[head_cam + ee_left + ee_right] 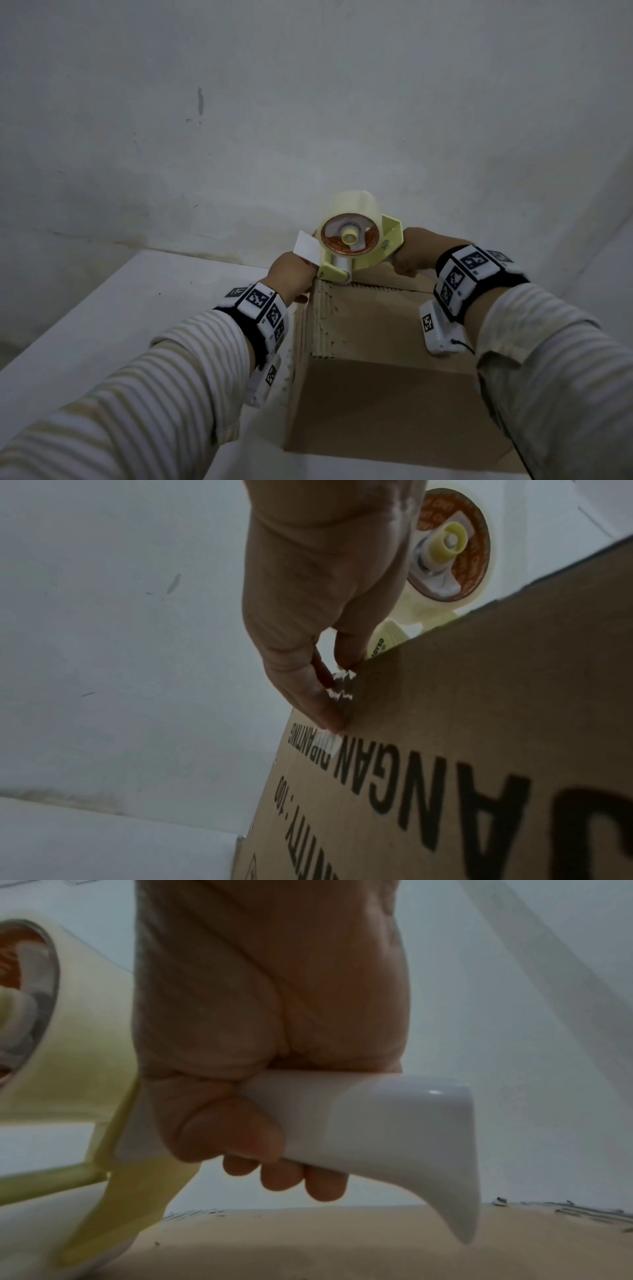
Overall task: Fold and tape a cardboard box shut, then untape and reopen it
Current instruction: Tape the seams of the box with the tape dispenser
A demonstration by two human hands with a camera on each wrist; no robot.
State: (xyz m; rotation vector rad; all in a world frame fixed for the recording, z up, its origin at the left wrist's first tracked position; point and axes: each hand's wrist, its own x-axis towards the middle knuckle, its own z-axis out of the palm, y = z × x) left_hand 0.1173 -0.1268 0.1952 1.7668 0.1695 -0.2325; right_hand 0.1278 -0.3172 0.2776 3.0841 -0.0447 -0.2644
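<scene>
Low in the head view, two arms in striped sleeves (pixel 137 394) reach forward and up the frame. Each wrist wears a black band with white square markers (pixel 263 308).

The left hand (pixel 291 274) is at the far left corner of the cardboard box (pixel 383 394). In the left wrist view its thumb and a finger (pixel 308 688) are close together, pinching the end of a clear tape strip (pixel 337 691) against the side of the box. The strip runs down onto the black printed letters.

The right hand (pixel 416 253) is curled tight around the white handle (pixel 377 1123) of the tape dispenser (pixel 356 246). In the right wrist view, three fingertips (pixel 284 1177) peek out under the handle, and the thumb wraps the front.

The box sits in the lower middle of the head view on a white table (pixel 120 325). Its top flaps are folded flat. Its long side runs from the bottom of the frame up toward the wall.

The yellow dispenser lies along the far top edge of the box. Its roller end points to the left of the frame and touches the far left corner. Its handle points right. The big tape roll (pixel 349 219) stands on top, and a white flap (pixel 306 251) sticks out by the left hand.

Behind it all is a plain grey-white wall (pixel 308 102) with a few dark marks.
</scene>
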